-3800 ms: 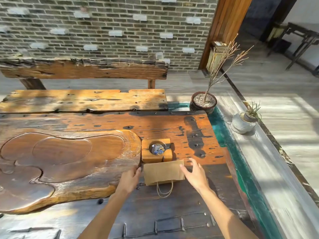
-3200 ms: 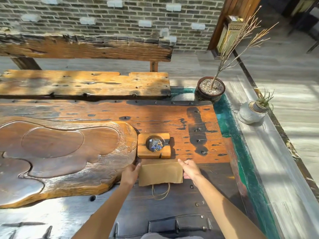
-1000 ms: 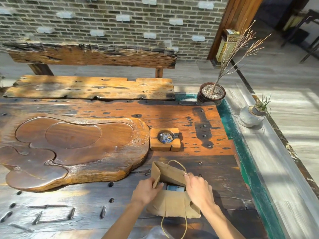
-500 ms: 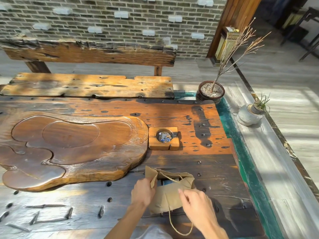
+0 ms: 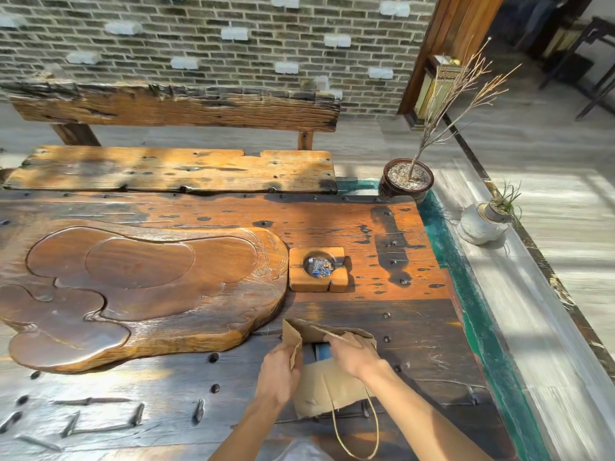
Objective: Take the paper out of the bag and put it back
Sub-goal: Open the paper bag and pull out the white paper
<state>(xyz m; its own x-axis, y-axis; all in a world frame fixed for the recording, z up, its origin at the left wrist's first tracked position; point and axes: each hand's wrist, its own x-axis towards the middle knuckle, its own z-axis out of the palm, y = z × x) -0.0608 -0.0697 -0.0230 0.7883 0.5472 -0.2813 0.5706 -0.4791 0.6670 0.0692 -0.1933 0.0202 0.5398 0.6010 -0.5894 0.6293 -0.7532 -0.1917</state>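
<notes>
A brown paper bag [image 5: 321,387] with twine handles stands near the front edge of the dark wooden table [image 5: 416,344], its mouth held wide. My left hand [image 5: 279,371] grips the bag's left rim. My right hand [image 5: 349,354] reaches into the mouth, fingers curled inside. A blue-and-white paper [image 5: 322,351] shows inside the bag, just left of my right fingers. Whether those fingers hold the paper is hidden by the hand.
A carved wooden tea tray [image 5: 133,287] lies to the left of the bag. Behind the bag sits a small wooden ashtray block [image 5: 319,269]. A potted twig plant [image 5: 407,178] and a grey vase [image 5: 482,224] stand at the right. A wooden bench [image 5: 173,168] runs along the far side.
My right hand moved from the front of the bag up into its mouth. The left hand still holds the left rim. Earlier the bag lay flat farther back by the block.
</notes>
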